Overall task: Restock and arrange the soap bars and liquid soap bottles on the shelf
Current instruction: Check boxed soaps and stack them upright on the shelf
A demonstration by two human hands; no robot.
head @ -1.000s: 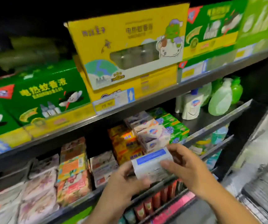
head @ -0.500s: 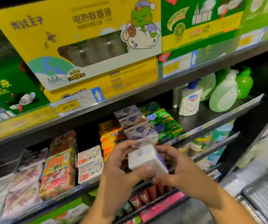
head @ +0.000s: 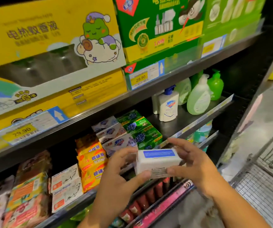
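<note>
Both hands hold a white soap box (head: 157, 161) with a blue label on top, in front of the middle shelf (head: 190, 127). My left hand (head: 121, 176) grips its left end, thumb under the front. My right hand (head: 193, 163) grips its right end. Behind it stand stacked white soap boxes (head: 111, 134), green soap boxes (head: 140, 129) and yellow-orange soap packs (head: 91, 160). A white pump bottle (head: 168, 104) and pale green bottles (head: 198, 97) stand further right on the same shelf.
Large yellow (head: 50, 51) and green (head: 160, 25) boxes fill the upper shelf, with price tags (head: 24, 127) on its edge. More soap packs (head: 32, 193) lie at the left. A lower shelf holds red items (head: 142, 201). A wire cart (head: 264, 186) stands at the right.
The soap box has been turned in my hands so its blue label faces up. The view has shifted closer and rightwards along the shelf.
</note>
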